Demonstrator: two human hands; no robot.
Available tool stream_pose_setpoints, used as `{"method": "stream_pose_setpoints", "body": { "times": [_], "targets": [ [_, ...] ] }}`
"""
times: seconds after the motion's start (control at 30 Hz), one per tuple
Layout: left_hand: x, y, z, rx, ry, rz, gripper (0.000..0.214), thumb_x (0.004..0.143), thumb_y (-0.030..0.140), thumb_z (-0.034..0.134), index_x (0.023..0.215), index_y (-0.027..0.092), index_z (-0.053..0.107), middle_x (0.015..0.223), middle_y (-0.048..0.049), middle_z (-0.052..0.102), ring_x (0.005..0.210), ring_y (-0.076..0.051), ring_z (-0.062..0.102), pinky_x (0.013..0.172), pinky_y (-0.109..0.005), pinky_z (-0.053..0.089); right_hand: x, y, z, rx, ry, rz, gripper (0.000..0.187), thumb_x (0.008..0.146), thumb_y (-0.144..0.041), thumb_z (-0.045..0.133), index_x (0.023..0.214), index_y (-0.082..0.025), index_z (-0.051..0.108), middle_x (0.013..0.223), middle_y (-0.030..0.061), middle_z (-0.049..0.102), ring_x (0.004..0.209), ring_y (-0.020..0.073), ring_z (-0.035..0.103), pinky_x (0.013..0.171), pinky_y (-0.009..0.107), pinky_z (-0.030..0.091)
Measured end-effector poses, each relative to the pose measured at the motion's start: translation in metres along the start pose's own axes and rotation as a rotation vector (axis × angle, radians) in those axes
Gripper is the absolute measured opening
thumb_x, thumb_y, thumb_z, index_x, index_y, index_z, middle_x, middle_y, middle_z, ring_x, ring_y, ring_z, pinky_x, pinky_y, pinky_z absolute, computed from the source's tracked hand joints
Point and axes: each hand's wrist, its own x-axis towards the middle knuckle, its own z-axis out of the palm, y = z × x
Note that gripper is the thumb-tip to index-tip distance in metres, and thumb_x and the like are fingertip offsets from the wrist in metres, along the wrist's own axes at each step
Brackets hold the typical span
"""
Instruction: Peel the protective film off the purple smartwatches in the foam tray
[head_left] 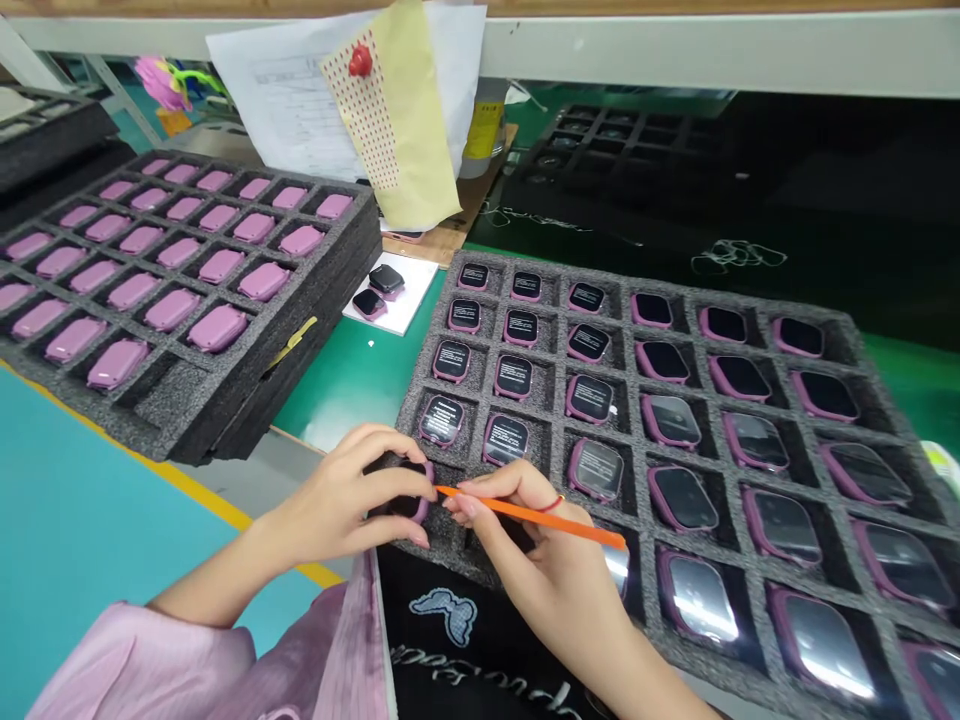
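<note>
My left hand (349, 497) is closed around the edges of a purple smartwatch case (421, 508), held at the near left corner of a grey foam tray (628, 400). My right hand (529, 530) grips a slim orange pointed stick (559, 519) like a pen. Its tip meets the side of that watch case, beside my left fingertips. Several purple watches (514, 376) lie face up in the tray's compartments. Some screens show small white text, while others are dark or reflect light. My right hand hides part of the near compartments.
On the left stand stacked foam trays (330, 240) with purple watch pieces (218, 327). Between the trays, two dark-faced watches (387, 279) rest on a white pad (411, 302). Papers (277, 110) hang from the shelf (675, 50). Thin clear strands (739, 257) lie on the black surface behind.
</note>
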Motion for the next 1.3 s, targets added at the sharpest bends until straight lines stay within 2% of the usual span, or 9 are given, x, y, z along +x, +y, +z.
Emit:
{"method": "stream_pose_setpoints", "body": {
  "times": [0.2, 0.37, 0.47, 0.6, 0.73, 0.83, 0.93, 1.07, 1.3],
  "targets": [
    [-0.002, -0.001, 0.002, -0.064, -0.018, -0.082, 0.050, 0.082, 0.044, 0.076, 0.120, 0.022, 0.053, 0.111, -0.0069, 0.067, 0.108, -0.022, 0.059, 0.097, -0.039, 0.049, 0.002, -0.003, 0.000, -0.013, 0.000, -0.045, 0.011, 0.097, -0.030, 0.057, 0.090, -0.023, 0.061, 0.079, 0.0027, 0.073, 0.069, 0.0178, 0.071, 0.057, 0.027, 0.052],
    [-0.001, -0.001, 0.002, -0.078, -0.021, -0.086, 0.049, 0.082, 0.045, 0.076, 0.117, 0.022, 0.052, 0.111, -0.0063, 0.067, 0.107, -0.021, 0.059, 0.097, -0.038, 0.048, 0.005, -0.003, 0.001, -0.013, -0.014, -0.084, 0.008, 0.096, -0.026, 0.058, 0.088, -0.023, 0.061, 0.078, 0.0012, 0.073, 0.068, 0.0161, 0.070, 0.059, 0.027, 0.053],
    [0.004, 0.005, -0.007, -0.077, -0.088, -0.126, 0.047, 0.082, 0.045, 0.076, 0.115, 0.021, 0.052, 0.109, -0.0051, 0.065, 0.106, -0.020, 0.057, 0.095, -0.036, 0.047, 0.003, -0.006, -0.003, 0.020, -0.025, -0.079, 0.008, 0.096, -0.025, 0.058, 0.088, -0.023, 0.061, 0.078, 0.0009, 0.073, 0.068, 0.0159, 0.070, 0.062, 0.027, 0.055],
    [0.018, 0.010, -0.022, -0.065, -0.241, -0.201, 0.058, 0.076, 0.058, 0.076, 0.116, 0.021, 0.057, 0.113, -0.0057, 0.062, 0.108, -0.022, 0.055, 0.091, -0.035, 0.048, 0.000, -0.019, -0.026, -0.012, 0.058, -0.094, 0.006, 0.095, -0.026, 0.061, 0.091, -0.025, 0.066, 0.079, 0.0014, 0.073, 0.073, 0.0172, 0.071, 0.062, 0.028, 0.057],
    [0.043, 0.000, -0.018, 0.122, -0.157, -0.067, 0.040, 0.090, 0.053, 0.062, 0.118, 0.024, 0.064, 0.126, -0.0090, 0.059, 0.120, -0.027, 0.052, 0.102, -0.043, 0.040, 0.015, -0.032, -0.059, -0.116, 0.038, -0.096, 0.009, 0.092, -0.034, 0.065, 0.091, -0.026, 0.070, 0.083, 0.0036, 0.074, 0.072, 0.0191, 0.071, 0.063, 0.031, 0.058],
    [0.060, -0.012, -0.009, 0.264, -0.185, 0.023, 0.038, 0.093, 0.054, 0.056, 0.110, 0.022, 0.069, 0.118, -0.0106, 0.061, 0.115, -0.028, 0.053, 0.097, -0.045, 0.040, 0.039, -0.029, -0.069, -0.077, -0.032, -0.040, 0.025, 0.091, -0.047, 0.064, 0.092, -0.022, 0.070, 0.087, 0.0065, 0.075, 0.071, 0.0194, 0.071, 0.066, 0.034, 0.060],
    [0.066, -0.020, -0.011, 0.313, -0.202, 0.042, 0.041, 0.092, 0.057, 0.056, 0.105, 0.021, 0.071, 0.107, -0.0104, 0.059, 0.103, -0.027, 0.055, 0.089, -0.043, 0.043, 0.062, -0.019, -0.065, 0.008, -0.026, -0.002, 0.034, 0.086, -0.054, 0.068, 0.086, -0.020, 0.064, 0.085, 0.0068, 0.073, 0.075, 0.0206, 0.071, 0.071, 0.036, 0.060],
    [0.059, -0.025, -0.019, 0.173, -0.191, 0.016, 0.033, 0.091, 0.048, 0.062, 0.110, 0.022, 0.068, 0.112, -0.0089, 0.060, 0.108, -0.024, 0.054, 0.095, -0.041, 0.045, 0.080, -0.007, -0.053, 0.139, -0.061, 0.027, 0.035, 0.085, -0.054, 0.069, 0.082, -0.021, 0.056, 0.082, 0.0052, 0.072, 0.078, 0.0198, 0.072, 0.077, 0.038, 0.060],
    [0.045, -0.036, -0.009, 0.037, 0.007, 0.012, 0.020, 0.089, 0.037, 0.070, 0.102, 0.021, 0.068, 0.113, -0.0068, 0.065, 0.110, -0.020, 0.059, 0.097, -0.036, 0.048, 0.089, 0.000, -0.035, 0.193, -0.183, -0.013, 0.027, 0.088, -0.045, 0.064, 0.080, -0.021, 0.054, 0.076, 0.0021, 0.069, 0.075, 0.0177, 0.071, 0.076, 0.036, 0.058]
  ]
}}
